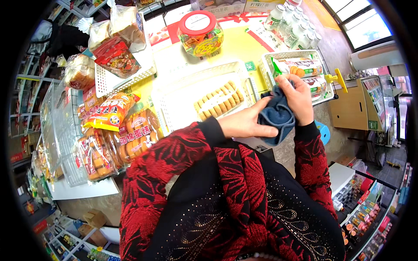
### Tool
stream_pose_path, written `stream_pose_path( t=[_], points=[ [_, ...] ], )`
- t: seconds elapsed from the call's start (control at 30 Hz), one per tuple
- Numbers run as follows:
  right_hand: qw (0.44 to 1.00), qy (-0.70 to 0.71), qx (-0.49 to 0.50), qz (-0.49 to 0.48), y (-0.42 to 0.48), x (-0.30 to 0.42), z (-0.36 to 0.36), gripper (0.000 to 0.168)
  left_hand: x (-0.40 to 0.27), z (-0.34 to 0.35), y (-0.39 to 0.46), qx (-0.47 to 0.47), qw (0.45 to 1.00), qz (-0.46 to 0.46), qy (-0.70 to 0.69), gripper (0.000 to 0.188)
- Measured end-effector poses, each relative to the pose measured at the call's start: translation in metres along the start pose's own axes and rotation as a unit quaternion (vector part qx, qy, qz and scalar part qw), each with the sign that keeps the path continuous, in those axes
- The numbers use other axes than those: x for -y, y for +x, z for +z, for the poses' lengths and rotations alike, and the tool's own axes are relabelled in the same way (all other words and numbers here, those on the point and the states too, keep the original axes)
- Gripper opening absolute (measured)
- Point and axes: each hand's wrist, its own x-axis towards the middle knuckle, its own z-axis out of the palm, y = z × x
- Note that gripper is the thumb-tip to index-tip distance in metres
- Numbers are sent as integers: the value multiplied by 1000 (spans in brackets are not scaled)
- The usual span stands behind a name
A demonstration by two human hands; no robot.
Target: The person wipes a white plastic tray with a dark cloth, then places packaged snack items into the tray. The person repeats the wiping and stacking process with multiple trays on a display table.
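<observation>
A crumpled blue cloth (277, 119) is gripped between my two hands, in front of the right-hand basket. My left hand (248, 122) holds its left side, the thumb lying along its lower part. My right hand (297, 98) pinches the top and right side of the cloth, close to packets of biscuits (298, 67) in a white plastic basket (266, 65). To the left, a pack of finger-shaped biscuits (219, 100) lies in another white basket (160, 98). Behind that basket stands a clear plastic jar with a red lid (200, 36), full of colourful wrapped sweets.
Bagged bread (127, 24) and a red snack pouch (117, 58) sit in a white basket at the upper left. Packaged cakes (138, 133) lie at the left. White-capped bottles (295, 27) stand at the back right. Stocked shelves (365, 208) are at the lower right.
</observation>
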Motion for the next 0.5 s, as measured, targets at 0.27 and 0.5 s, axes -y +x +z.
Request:
stream_pose_path(
  t=[0.27, 0.5],
  points=[
    [951, -181, 69, -240, -88, 22, 7, 71, 2, 39, -16, -131, 919, -63, -366, 36],
    [940, -266, -52, -207, -81, 12, 4, 56, 10, 16, -88, -124, 982, 13, 142, 36]
  ],
)
